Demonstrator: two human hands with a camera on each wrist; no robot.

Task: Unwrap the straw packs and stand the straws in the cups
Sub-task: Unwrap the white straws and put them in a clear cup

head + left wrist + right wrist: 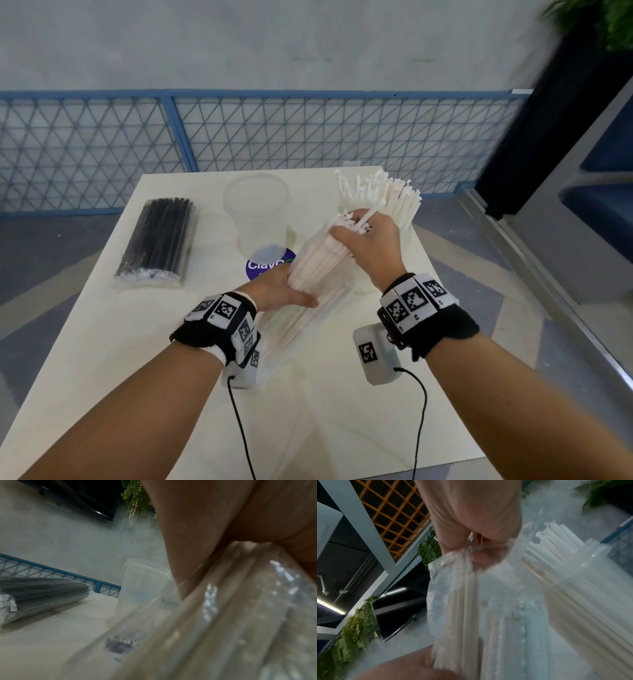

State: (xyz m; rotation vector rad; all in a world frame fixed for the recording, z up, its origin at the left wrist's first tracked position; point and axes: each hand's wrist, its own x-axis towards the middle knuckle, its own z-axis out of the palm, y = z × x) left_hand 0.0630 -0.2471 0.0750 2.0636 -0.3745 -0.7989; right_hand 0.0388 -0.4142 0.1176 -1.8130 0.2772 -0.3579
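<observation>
Straws (322,267) slant near-left to far-right | right hand (368,245) grasps far tips | left hand (286,291) grasps near wrapper | filled cup (404,219) just beyond

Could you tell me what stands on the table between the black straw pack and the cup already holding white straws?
An empty clear cup, seen in the head view.

White straw pack (318,274) opened, tilted; black pack (156,240) sealed, flat.
</observation>
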